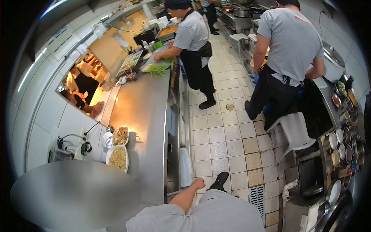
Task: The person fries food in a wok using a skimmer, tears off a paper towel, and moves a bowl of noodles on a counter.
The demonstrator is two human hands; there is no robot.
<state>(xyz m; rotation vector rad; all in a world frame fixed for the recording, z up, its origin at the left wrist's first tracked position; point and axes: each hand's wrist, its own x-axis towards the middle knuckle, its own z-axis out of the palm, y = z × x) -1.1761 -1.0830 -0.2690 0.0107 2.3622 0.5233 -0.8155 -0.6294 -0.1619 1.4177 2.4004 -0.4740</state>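
Note:
My left hand (199, 183) hangs low beside the steel counter, fingers loosely curled, with nothing visible in it. It is nearest to the counter's open lower shelf, where a pale blue-white thing (186, 168) stands. My right hand is out of view. On the steel counter (148, 116) to my left sit a white dish of chopped, pale yellowish food (118, 159) and, behind it, a dish of brownish pieces (120, 136).
A co-worker (191, 42) handles long green vegetables (157, 69) at the counter's far end. Another person (288, 46) stands with their back to me, near a white plastic stool (291, 133). Bowls and tins (335, 141) line the right side. A large blur hides the lower left.

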